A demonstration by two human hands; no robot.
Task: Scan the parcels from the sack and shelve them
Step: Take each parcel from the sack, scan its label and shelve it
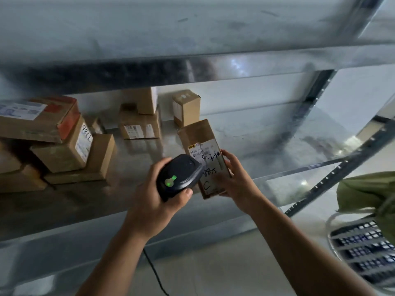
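grips a black scanner (178, 177) in the left hand (154, 195), fingers wrapped round its smooth, rounded plastic body, thumb pressed along the near side – shows a green light glowing on its top. trails a thin dark cable (156, 272) downward from below that wrist.

clasps the parcel (205, 150) in the right hand (237, 180), fingers and thumb closed on its right edge and near end. a flat, oblong box of brown cardboard, with a white label and dark handwritten marks (some digits and a "c", partly blurred). meets the scanner's head at the label's left side, touching or just over it – cannot tell which. lies over the front part of the lower shelf (277, 146), a dull, scuffed sheet of galvanised metal, far end angled toward the back; cannot tell whether that end rests on the sheet.

on the same shelf, to the left, stacked boxes (62, 150) of plain cardboard, one with a red patch and a printed label. at the back, two more boxes (140, 127) piled together and a small upright box (186, 107) just beside them. overhead, the grey underside of an upper shelf (192, 67). at the right, a dark slotted upright (316, 97) and a crumpled olive-green sack (367, 189) of soft fabric, well apart from the parcel.
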